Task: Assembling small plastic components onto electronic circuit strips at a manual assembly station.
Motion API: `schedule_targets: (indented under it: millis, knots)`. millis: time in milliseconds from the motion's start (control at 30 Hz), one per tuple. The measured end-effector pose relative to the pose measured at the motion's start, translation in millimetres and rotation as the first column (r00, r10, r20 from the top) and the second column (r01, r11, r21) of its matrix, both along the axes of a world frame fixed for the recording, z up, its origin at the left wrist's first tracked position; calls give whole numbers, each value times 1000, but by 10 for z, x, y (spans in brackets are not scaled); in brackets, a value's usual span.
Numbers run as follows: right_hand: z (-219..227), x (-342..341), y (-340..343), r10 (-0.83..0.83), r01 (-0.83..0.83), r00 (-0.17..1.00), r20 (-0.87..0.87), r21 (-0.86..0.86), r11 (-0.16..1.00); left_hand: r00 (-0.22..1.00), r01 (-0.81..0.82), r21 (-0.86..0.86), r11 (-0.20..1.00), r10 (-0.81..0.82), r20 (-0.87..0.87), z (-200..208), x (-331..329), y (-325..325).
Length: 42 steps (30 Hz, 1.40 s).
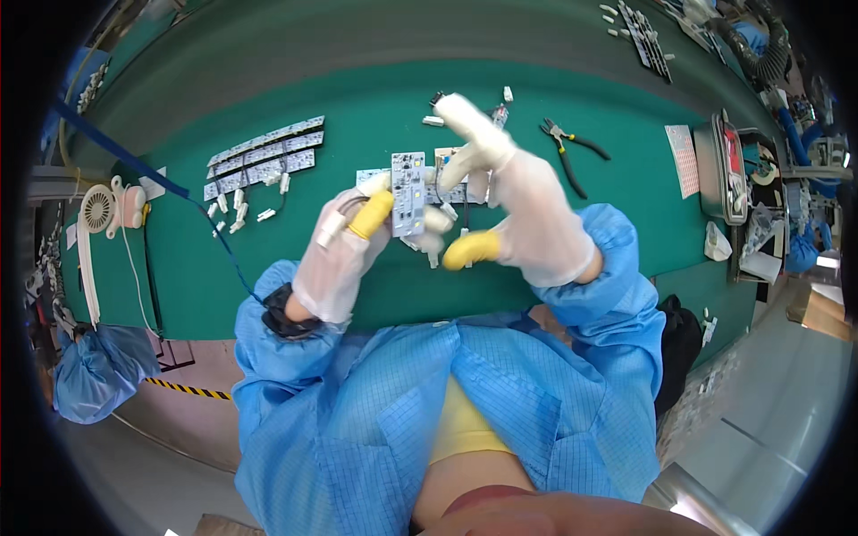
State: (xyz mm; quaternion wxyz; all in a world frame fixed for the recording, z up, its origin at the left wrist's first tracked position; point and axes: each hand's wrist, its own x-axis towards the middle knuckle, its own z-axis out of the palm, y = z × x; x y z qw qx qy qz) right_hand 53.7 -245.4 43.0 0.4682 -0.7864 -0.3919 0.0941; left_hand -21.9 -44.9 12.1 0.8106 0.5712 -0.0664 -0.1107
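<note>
My left hand (pixel 353 234), in a white glove with a yellow thumb cover, grips a small white circuit board (pixel 408 192) dotted with square lights and stands it upright. A white plug (pixel 331 229) on a short wire hangs against that glove. To the right, my right hand (pixel 500 183) is open and apart from the held board, its fingers stretched forward and its yellow-covered thumb held away. Behind the hands lies another light board (pixel 374 177), partly hidden by them, with wires and white plugs around it. A small black piece (pixel 436 98) is by my right fingertips.
Several light board strips (pixel 264 152) with wired plugs lie on the green mat (pixel 357 98) at left. Pliers (pixel 572 147) rest beyond my right hand. A small fan (pixel 112 207) stands far left. At far right are a printed sheet (pixel 682 161) and a metal tray (pixel 722 170).
</note>
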Motion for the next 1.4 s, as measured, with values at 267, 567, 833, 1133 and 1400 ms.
schedule_targets:
  millis: [267,567,833,1133,1400]
  knots:
    - [-11,37,-127,88,-60,957,-278,106,993,988,146,310,939,-125,-86,117,15,73]
    - [-20,-198,-23,38,254,807,-590,405,878,545,-741,560,371,-156,824,109,-22,-82]
    - [-41,-194,-51,-19,170,883,-468,283,944,909,-332,75,940,298,291,-45,-189,-173]
    - [-72,-174,-71,81,156,836,-543,376,914,833,-464,76,883,406,375,-26,-214,-178]
    - [-42,-77,-184,41,303,734,-678,381,873,914,-389,910,-145,-189,360,9,248,1381]
